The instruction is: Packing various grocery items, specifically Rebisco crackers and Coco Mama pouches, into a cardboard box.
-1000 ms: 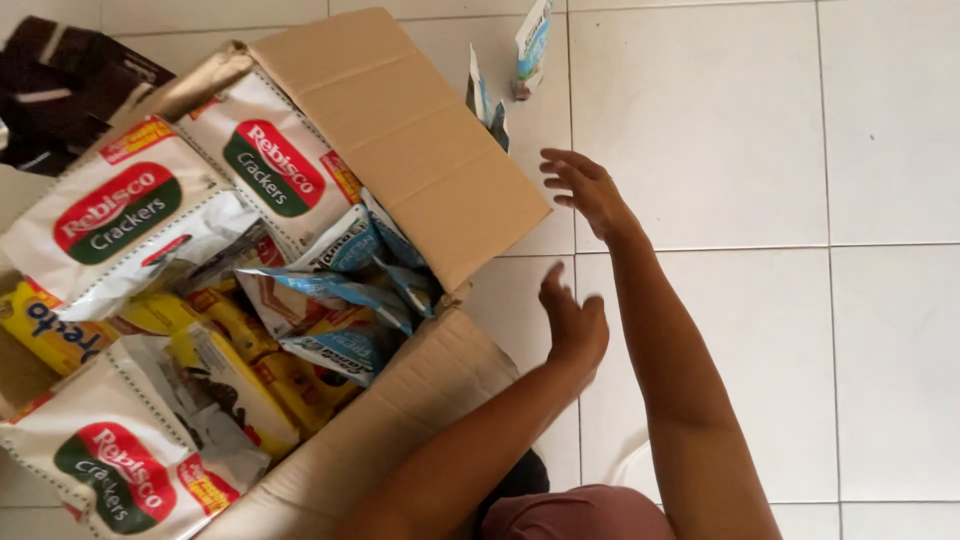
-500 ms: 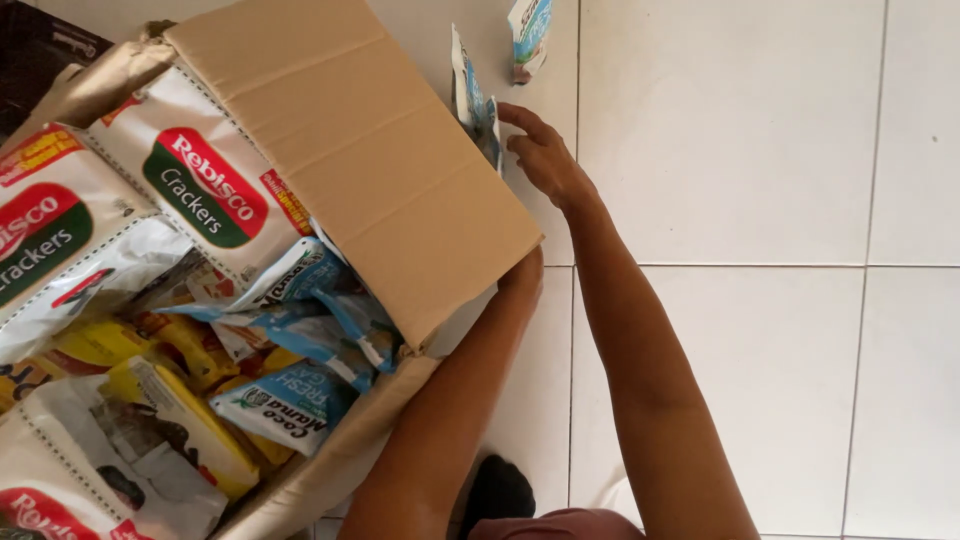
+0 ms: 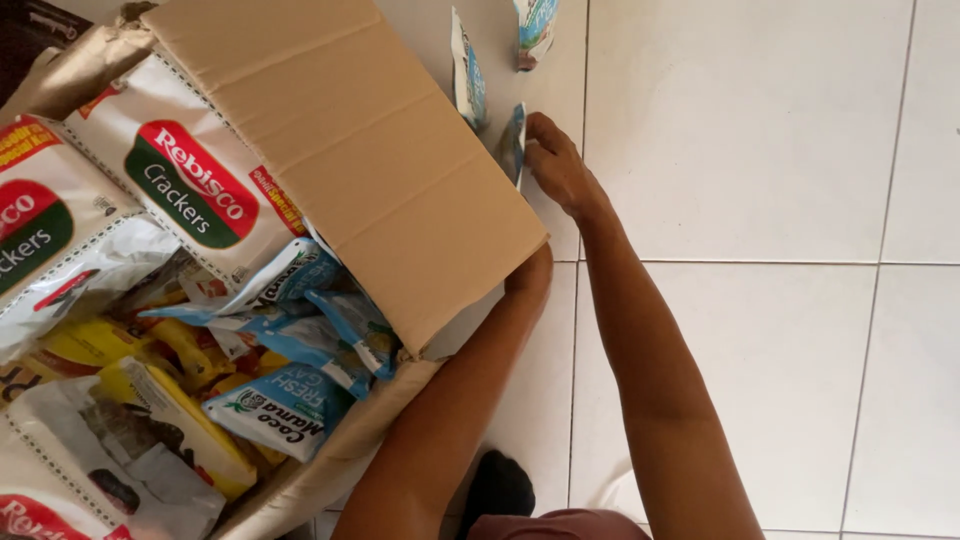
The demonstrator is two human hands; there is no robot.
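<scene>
Blue-and-white pouch (image 3: 515, 143) pinched upright on the tiled floor (image 3: 760, 150) by right hand (image 3: 556, 165); left hand (image 3: 531, 275) hidden under cardboard flap (image 3: 370, 150), grip unclear.

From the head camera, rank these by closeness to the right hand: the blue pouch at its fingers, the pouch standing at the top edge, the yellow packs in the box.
Nearest to the right hand first:
1. Blue pouch, touching the fingers, beside the box flap.
2. Top-edge pouch, upright on the tiles beyond.
3. Yellow packs, inside the box, far left.
</scene>
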